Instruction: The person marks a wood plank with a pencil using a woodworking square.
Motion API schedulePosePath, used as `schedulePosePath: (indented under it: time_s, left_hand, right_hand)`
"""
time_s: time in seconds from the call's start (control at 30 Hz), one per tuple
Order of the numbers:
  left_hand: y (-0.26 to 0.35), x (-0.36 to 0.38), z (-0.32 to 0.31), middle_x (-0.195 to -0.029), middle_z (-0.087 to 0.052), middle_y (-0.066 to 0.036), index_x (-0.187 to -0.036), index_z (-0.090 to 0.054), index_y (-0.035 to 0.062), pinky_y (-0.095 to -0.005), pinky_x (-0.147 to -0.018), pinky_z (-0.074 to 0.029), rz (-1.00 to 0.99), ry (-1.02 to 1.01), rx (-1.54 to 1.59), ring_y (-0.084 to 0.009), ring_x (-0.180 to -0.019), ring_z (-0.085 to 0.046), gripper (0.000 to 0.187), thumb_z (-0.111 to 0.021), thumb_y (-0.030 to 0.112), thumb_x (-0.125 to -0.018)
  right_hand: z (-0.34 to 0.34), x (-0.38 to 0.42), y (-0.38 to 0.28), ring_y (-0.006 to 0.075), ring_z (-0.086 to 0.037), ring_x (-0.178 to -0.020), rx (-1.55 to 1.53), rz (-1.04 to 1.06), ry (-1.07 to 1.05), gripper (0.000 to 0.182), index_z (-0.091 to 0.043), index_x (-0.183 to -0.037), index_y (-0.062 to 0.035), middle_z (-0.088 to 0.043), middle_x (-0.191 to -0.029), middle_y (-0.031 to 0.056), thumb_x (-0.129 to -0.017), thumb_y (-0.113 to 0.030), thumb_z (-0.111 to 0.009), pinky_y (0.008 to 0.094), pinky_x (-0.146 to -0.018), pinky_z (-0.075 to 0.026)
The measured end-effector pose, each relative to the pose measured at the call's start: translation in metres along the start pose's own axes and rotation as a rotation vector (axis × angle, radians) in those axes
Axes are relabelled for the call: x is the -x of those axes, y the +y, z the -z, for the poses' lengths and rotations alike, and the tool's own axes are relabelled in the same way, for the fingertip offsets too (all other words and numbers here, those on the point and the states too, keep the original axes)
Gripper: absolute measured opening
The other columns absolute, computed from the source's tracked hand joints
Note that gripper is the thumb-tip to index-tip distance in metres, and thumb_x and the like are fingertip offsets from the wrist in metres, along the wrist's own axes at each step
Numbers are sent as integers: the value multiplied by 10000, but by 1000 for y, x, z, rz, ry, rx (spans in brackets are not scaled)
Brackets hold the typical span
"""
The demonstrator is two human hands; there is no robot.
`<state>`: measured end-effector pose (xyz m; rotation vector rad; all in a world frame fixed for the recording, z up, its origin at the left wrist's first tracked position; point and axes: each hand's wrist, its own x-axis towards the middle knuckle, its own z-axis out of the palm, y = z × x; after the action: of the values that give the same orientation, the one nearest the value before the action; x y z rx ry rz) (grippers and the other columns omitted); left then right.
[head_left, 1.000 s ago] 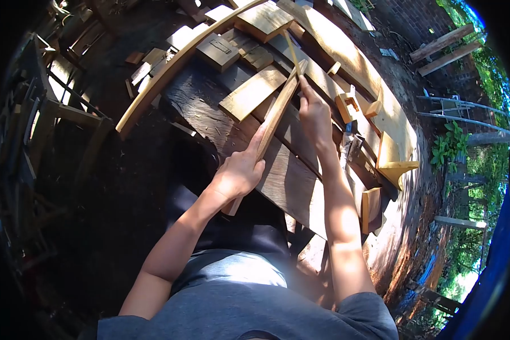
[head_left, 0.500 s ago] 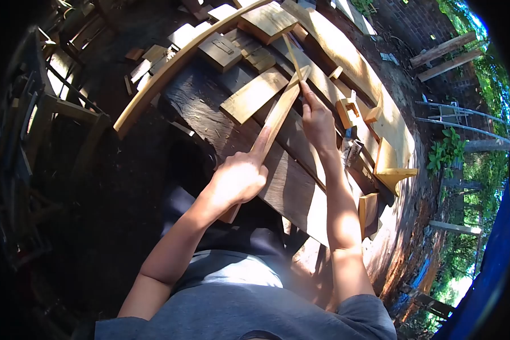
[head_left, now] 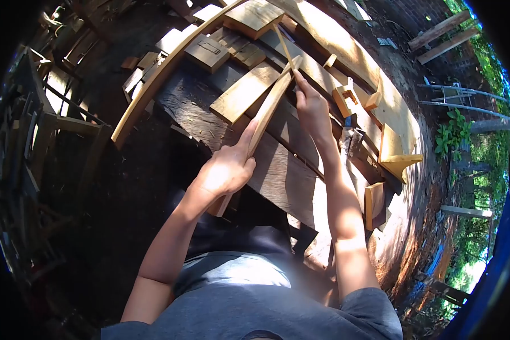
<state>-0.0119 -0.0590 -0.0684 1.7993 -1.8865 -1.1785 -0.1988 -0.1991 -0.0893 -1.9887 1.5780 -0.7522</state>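
Observation:
My left hand (head_left: 224, 170) is closed around a long, narrow wooden piece (head_left: 269, 116), its index finger stretched along the top. The piece slants from near my lap up over the workbench (head_left: 283, 178). Beyond it, my right hand (head_left: 313, 110) pinches the near end of a thin wooden stick (head_left: 283, 42), which crosses the far tip of the long piece. The stick's far end reaches a thick wooden block (head_left: 255, 16). Beside the long piece, a flat, pale board (head_left: 246, 93) lies on the bench.
Several offcuts, including a block with a pencilled outline (head_left: 207, 52), lie at the back. A long curved strip (head_left: 170, 71) borders the left. A wooden hand plane (head_left: 345, 101) and a curved yellow bracket (head_left: 401, 163) sit at right. Stacked wood (head_left: 39, 130) stands in shadow far left.
The whole view has shifted slightly, so bench and hands appear a little further left and up. Both hands keep their grips, with the stick still crossing the tip of the long piece.

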Motion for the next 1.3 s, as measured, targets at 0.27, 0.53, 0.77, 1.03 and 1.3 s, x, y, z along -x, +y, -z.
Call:
schedulePosePath:
  time_s: [0.27,0.53,0.77,1.03,1.3]
  left_hand:
    - [-4,0,-2,-694,-656,-255,-1574,-92,234,-473,-710,-570,98,-36,83,-370,-620,-684,779,-517,185,-923]
    - [-2,0,0,-733,-675,-236,-1573,-101,215,-413,-585,-595,115,-66,181,-289,-534,-671,773,-510,137,-922]
    - [-7,1,2,-670,-655,-213,-1572,-100,216,-398,-557,-585,86,-59,166,-283,-528,-667,763,-506,142,-930]
    - [-10,-2,-2,-679,-660,-202,-1574,-104,221,-389,-550,-580,74,-29,185,-260,-517,-656,762,-506,129,-933]
    - [-12,-1,-7,-680,-658,-221,-1571,-88,236,-416,-551,-588,64,-37,143,-283,-493,-653,770,-503,127,-932]
  right_hand:
    - [-10,70,-12,394,-690,-719,113,51,-108,627,-376,-1509,-299,-682,-855,269,-921,-129,-510,495,-674,-544]
    - [-17,-36,25,424,-674,-737,136,81,142,432,-553,-1388,-250,-665,-789,264,-962,-203,-502,512,-669,-535]
    - [7,53,-42,378,-686,-931,259,-140,-253,556,-466,-1460,-265,-690,-1053,213,-919,-135,-473,446,-843,-532]
    - [-15,-42,17,407,-675,-917,136,35,44,481,-521,-1415,-218,-664,-1081,246,-942,-161,-455,485,-779,-516]
    - [0,42,-27,394,-677,-757,278,-3,-138,545,-441,-1471,-279,-690,-874,218,-946,-135,-467,486,-689,-501]
